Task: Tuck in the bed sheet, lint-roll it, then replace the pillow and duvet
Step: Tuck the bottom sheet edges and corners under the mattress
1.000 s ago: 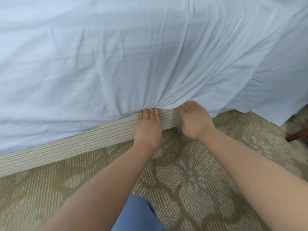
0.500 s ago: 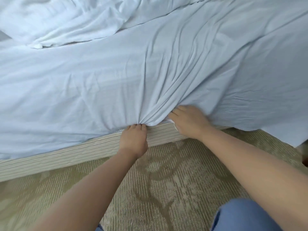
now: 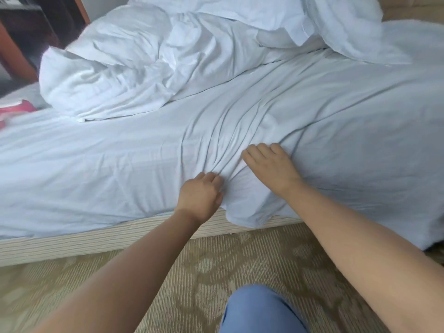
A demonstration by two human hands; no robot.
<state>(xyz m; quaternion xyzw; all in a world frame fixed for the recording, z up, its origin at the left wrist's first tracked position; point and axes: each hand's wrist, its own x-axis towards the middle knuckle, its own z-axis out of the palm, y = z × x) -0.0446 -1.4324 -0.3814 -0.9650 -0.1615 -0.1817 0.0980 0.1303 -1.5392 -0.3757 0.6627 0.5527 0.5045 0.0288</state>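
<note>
Still in step one, the tucking. The bed sheet [image 3: 120, 164] covers the mattress. Along the near side, left of the hands, it runs down taut to the striped bed base [image 3: 72, 241], so that stretch looks tucked. At the hands it is not: a loose flap hangs over the base edge, and folds fan up from it across the bed top. To the right, the sheet drapes down toward the carpet [image 3: 168, 272], untucked as far as I can judge.

Left hand [image 3: 200, 197] is at the bunched cloth on the mattress side, fingers curled into the gather, gripping a fold. Right hand [image 3: 269, 168] lies flat on the sheet just beside it, fingers straight and slightly spread, pressing.

Left to do: finish tucking here and to the right, then lint-roll; no roller in view. The duvet [image 3: 115, 68] is heaped at the far side, with more white bedding [image 3: 312, 20] behind it; can't tell which lump is the pillow. A red item [image 3: 19, 109] lies at the left edge.
</note>
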